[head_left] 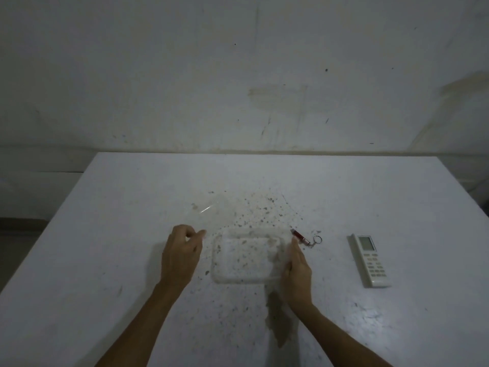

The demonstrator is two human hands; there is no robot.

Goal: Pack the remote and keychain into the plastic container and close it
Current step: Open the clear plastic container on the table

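Because the clear plastic container (246, 256) is so light and nearly invisible against the speckled worktop (370, 197), the likeliest slip here is that it skates or tips as its lid (211, 210) is swung back. The lid looks raised and tilted toward eleven o'clock, its edge pinched in the narrow fingers (197, 234) of the left hand (181, 254). The right hand (296, 271) braces the container's three o'clock wall; its fingers lie curled against the rim, though whether they truly clamp it I cannot tell.

If the right hand lets go to fetch something, the lid could spring shut or drag the tray sideways. The red keychain (304, 238) lies just beside that hand at about one o'clock, so a careless knuckle might flick it away. The white remote (370, 262) rests well apart at three o'clock, nearer the worktop's right edge; a sweeping reach could nudge it outward.

Room is generous otherwise: open surface at six, nine and twelve o'clock, the wall beyond the far edge.
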